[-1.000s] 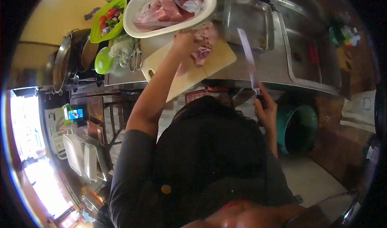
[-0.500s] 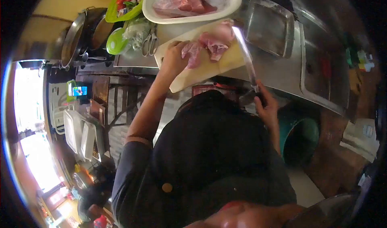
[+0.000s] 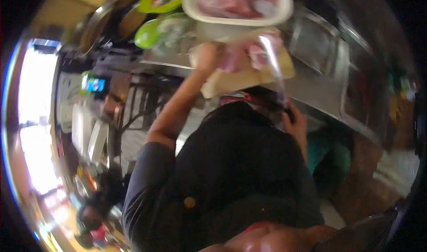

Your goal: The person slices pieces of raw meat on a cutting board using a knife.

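Note:
A piece of raw meat [image 3: 230,60] lies on the pale cutting board [image 3: 222,83], and my left hand [image 3: 210,57] is closed on its left end. Motion blur hides the fingertips. In my right hand [image 3: 296,122], low at the board's right front, is the dark handle of a long knife [image 3: 273,63]. Its shiny blade points away from me across the right part of the board, tip over the meat. More pink meat [image 3: 257,56] shows beside the blade; whether it is one piece with the rest I cannot tell.
Behind the board stands a white basin [image 3: 238,21] of raw meat. A green bowl [image 3: 151,5] of vegetables, a green lid [image 3: 147,34] and a plastic bag [image 3: 173,27] are at left. A metal tray [image 3: 313,42] lies right; a green bucket [image 3: 331,160] stands below.
The view has swung, so the scene sits further right and is blurred. Relative to the board, the knife has moved left, its tip now over the meat. My left hand stays on the meat.

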Demonstrator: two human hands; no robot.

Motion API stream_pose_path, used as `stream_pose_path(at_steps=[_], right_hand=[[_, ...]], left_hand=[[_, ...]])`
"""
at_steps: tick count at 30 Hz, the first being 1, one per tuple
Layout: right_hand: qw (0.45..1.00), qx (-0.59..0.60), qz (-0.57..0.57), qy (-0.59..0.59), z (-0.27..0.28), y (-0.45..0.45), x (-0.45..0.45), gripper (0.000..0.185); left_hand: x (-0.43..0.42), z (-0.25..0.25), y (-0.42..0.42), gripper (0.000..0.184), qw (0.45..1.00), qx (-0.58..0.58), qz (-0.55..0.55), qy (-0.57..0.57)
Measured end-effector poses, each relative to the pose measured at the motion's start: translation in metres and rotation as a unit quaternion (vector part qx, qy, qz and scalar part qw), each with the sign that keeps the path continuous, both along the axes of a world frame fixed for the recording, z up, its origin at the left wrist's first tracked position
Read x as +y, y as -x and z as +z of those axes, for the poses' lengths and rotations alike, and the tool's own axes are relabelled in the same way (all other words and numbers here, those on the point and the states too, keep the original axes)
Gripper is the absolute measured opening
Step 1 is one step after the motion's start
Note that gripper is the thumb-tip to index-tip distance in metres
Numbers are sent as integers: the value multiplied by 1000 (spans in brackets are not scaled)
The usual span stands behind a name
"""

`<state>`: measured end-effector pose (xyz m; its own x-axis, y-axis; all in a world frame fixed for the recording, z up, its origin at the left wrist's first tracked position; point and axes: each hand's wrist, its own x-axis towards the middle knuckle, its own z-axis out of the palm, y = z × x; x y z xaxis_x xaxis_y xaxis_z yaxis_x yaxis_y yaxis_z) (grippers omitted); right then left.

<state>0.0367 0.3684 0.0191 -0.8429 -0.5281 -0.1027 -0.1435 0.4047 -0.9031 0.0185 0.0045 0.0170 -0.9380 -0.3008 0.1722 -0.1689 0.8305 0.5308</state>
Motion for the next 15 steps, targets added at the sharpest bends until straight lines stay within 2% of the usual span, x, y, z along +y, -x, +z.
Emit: stream_pose_path(at_steps=[2, 3, 4, 5, 6, 7, 9, 12, 13, 14, 15], right_hand=[[1000, 4, 7, 24, -14, 0, 3, 50], [999, 12, 16, 43, -19, 2, 4, 49], [996, 45, 36, 73, -9, 4, 2, 49], [999, -22, 29, 27, -1, 7, 4, 48], [999, -40, 28, 16, 1, 7, 2, 48], [998, -57, 27, 4, 3, 8, -1, 48], [998, 3, 42, 39, 4, 7, -9, 48], [993, 86, 73, 29, -3, 12, -15, 50], [993, 84, 71, 33, 1, 10, -18, 49], [993, 83, 69, 38, 8, 8, -22, 49], [994, 82, 65, 42, 13, 7, -26, 49]], left_hand=[[16, -9, -12, 24, 991, -16, -102, 89], [33, -16, -19, 32, 984, 78, -113, 116], [41, -7, -25, 38, 962, 57, -161, 213], [49, -12, -24, 35, 974, 69, -94, 194], [51, -17, -19, 34, 980, 85, -34, 176], [50, -19, -15, 33, 980, 88, -28, 176], [41, -23, -11, 32, 979, 102, -27, 174], [8, -15, 0, 32, 995, 64, -77, -6], [7, -10, 0, 36, 974, 106, -35, -196], [7, -4, 1, 40, 915, 145, 7, -377], [7, 2, 3, 46, 819, 178, 47, -543]])
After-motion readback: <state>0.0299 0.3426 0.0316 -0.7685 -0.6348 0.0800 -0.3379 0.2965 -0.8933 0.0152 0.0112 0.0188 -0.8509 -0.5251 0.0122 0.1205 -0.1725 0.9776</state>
